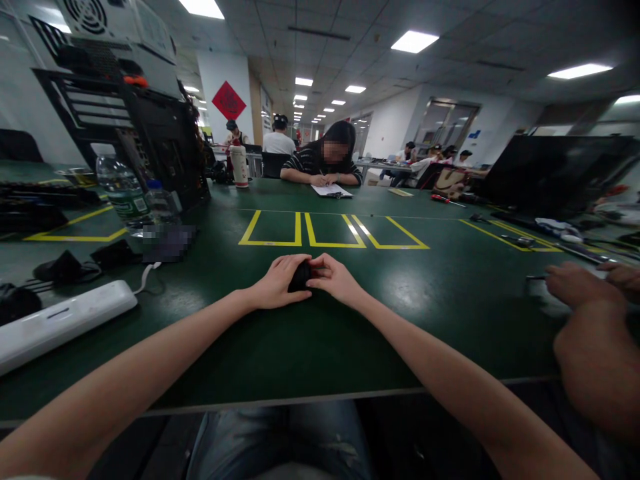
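A small rounded black object (300,277) rests on the green tabletop (320,347), partly covered by my fingers, so its exact kind is unclear. My left hand (283,281) curls around its left side, thumb in front and fingers over the top. From the right, my right hand (333,279) closes its thumb and fingertips on the object's right edge. Just beyond both hands, strips of yellow tape (335,245) mark several open-topped boxes on the table.
At left are a white power strip (65,323), a water bottle (120,190) and an open computer case (160,133). A co-worker's hands (583,287) work at right, near a black monitor (555,177). Across the table a person writes on paper (331,191) beside a pale cup (240,167).
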The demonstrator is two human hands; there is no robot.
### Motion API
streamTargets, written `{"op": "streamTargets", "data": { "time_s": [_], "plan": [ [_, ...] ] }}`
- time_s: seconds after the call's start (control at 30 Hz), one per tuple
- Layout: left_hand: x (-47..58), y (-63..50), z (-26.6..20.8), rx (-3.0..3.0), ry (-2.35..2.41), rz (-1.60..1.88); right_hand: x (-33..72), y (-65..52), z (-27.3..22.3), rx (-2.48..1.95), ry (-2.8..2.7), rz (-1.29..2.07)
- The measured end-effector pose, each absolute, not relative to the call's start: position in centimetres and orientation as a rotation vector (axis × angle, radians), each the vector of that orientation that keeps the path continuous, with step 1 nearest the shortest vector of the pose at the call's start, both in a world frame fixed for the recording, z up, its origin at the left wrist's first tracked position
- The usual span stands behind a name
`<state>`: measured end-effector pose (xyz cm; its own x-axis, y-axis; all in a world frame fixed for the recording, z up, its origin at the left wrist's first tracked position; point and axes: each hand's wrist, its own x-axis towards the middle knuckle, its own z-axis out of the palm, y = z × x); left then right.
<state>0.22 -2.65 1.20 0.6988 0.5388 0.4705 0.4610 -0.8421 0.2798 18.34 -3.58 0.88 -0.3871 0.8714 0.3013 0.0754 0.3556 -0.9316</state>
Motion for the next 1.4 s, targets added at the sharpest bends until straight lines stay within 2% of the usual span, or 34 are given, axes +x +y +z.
{"op": "streamTargets", "data": {
  "time_s": [0.8,1.07,1.4],
  "plan": [
    [-0.1,-3.0,1.2,2.763,0.848,0.845,17.7,-3.6,0.9,-0.975,-1.586,1.266],
    [0.0,-3.6,1.2,2.878,1.17,0.793,17.6,-4.1,1.0,-0.879,-1.612,1.253],
    [0.0,-3.2,1.0,2.807,1.049,0.803,17.8,-3.9,1.0,-0.87,-1.657,1.225]
  ]
}}
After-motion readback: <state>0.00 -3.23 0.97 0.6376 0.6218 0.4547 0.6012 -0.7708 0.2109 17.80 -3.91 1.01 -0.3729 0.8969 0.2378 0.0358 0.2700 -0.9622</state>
